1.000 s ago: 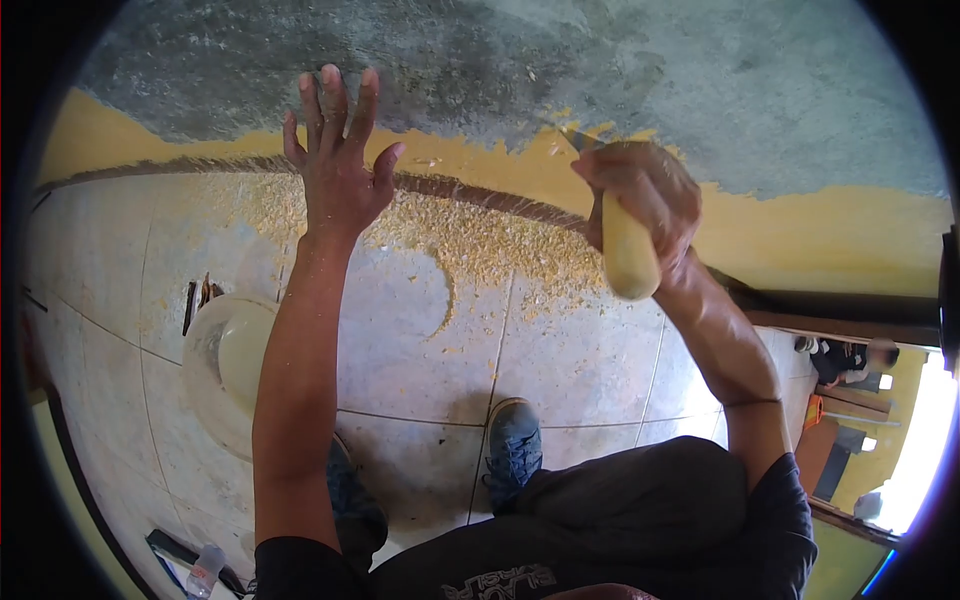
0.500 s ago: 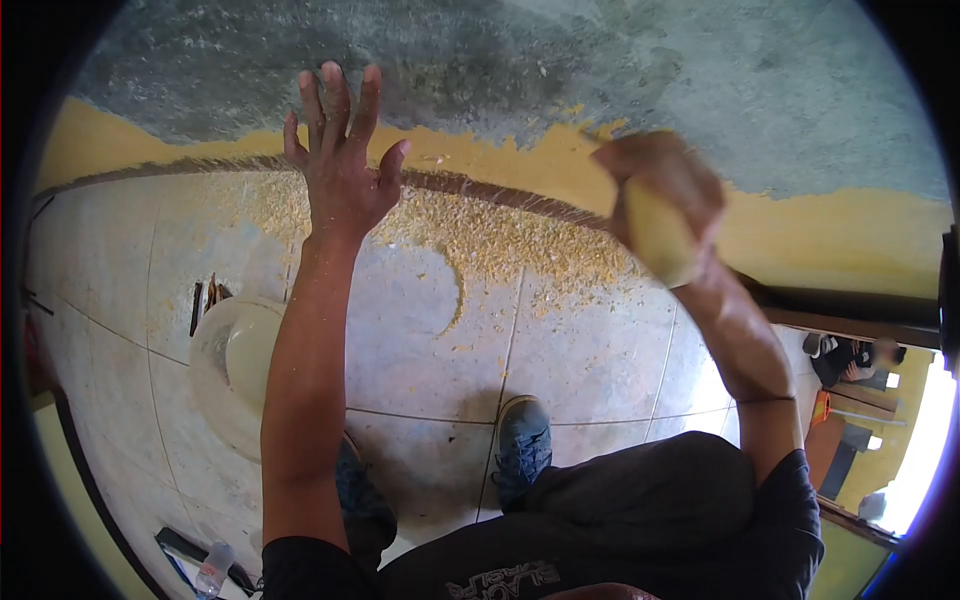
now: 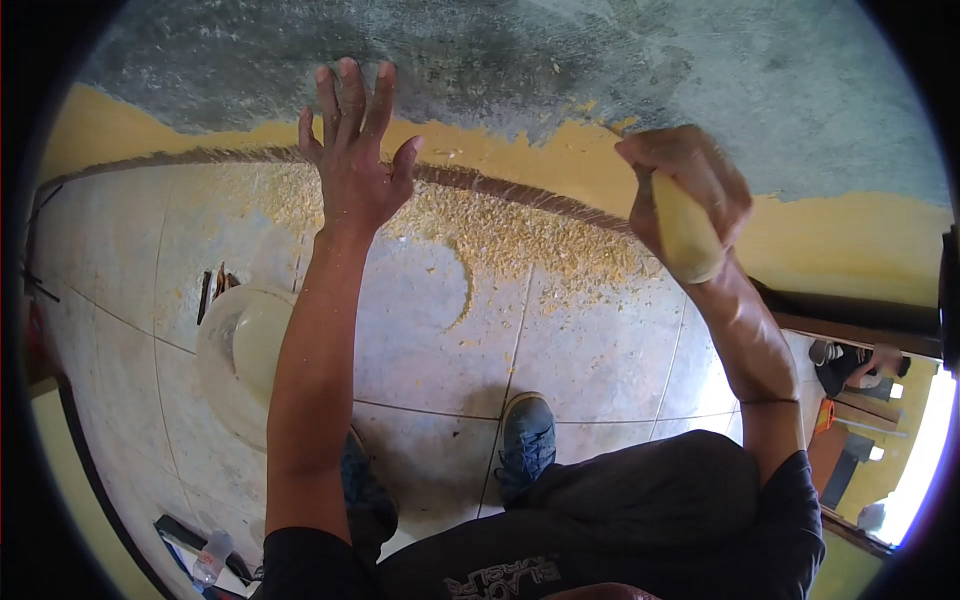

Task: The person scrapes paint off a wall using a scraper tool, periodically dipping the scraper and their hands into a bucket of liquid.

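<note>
My left hand [image 3: 360, 170] is open, fingers spread, with its fingertips against the grey, stripped part of the wall [image 3: 450, 70]. In my right hand [image 3: 705, 185] is a scraper with a thick pale-yellow handle [image 3: 688, 232]; the fingers are wrapped round it. Its working end points up and left toward the yellow paint band [image 3: 560, 150] low on the wall, and the blade is mostly hidden by the hand. Ragged paint edges run between the yellow band and the bare grey surface.
Yellow paint flakes [image 3: 530, 235] lie along the wall's foot on the tiled floor [image 3: 430, 370]. A pale round basin [image 3: 225, 400] stands left, beside thin dark sticks [image 3: 215, 285]. A plastic bottle [image 3: 213, 558] is at lower left. Another person [image 3: 855, 370] sits at far right.
My right hand and the scraper have shifted slightly right and look less blurred. My left hand stays spread on the wall, a little further right in the view.
</note>
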Demonstrator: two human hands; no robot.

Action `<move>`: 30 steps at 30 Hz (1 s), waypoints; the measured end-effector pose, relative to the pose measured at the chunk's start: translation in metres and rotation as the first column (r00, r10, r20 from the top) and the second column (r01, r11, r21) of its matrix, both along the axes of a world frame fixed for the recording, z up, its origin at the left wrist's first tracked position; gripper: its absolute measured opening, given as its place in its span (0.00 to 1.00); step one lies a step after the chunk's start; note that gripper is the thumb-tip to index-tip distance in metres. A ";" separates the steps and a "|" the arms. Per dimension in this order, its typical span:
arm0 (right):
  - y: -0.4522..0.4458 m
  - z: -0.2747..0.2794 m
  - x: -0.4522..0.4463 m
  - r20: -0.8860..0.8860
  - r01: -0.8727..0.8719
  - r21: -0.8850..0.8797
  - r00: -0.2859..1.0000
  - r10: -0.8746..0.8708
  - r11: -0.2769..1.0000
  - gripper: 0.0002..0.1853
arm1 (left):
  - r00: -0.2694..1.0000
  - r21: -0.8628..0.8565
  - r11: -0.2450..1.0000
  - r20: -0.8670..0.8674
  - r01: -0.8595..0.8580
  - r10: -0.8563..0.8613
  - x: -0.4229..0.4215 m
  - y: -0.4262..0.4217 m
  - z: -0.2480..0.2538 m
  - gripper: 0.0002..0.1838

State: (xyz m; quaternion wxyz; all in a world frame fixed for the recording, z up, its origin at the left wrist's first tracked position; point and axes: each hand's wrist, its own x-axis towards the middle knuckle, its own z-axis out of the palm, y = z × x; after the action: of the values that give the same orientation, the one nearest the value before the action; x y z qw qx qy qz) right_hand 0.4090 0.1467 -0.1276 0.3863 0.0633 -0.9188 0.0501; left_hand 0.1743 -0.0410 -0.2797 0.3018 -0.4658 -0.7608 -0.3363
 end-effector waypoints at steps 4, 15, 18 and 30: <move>0.000 -0.005 -0.002 0.041 -0.060 0.144 0.998 0.055 0.988 0.10 | 1.000 0.017 1.000 -0.017 -0.013 0.013 -0.002 0.001 0.002 0.42; 0.005 -0.024 -0.003 0.002 -0.080 0.045 0.997 0.080 0.996 0.08 | 0.999 0.047 0.999 0.026 0.019 -0.021 0.001 0.001 0.002 0.42; 0.016 -0.026 -0.009 -0.013 -0.102 -0.010 0.995 0.102 0.995 0.09 | 1.000 0.030 1.000 0.014 0.010 -0.011 0.001 0.000 0.000 0.41; -0.003 -0.011 -0.010 -0.001 -0.089 0.153 0.996 0.090 0.984 0.09 | 1.000 0.071 0.997 -0.002 0.009 -0.009 0.002 0.004 0.003 0.39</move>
State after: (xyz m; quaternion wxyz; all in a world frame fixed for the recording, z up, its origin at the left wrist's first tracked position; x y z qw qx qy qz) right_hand 0.3993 0.1437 -0.1387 0.3814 0.1341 -0.9146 -0.0034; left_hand 0.1767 -0.0370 -0.2763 0.3172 -0.4584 -0.7461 -0.3642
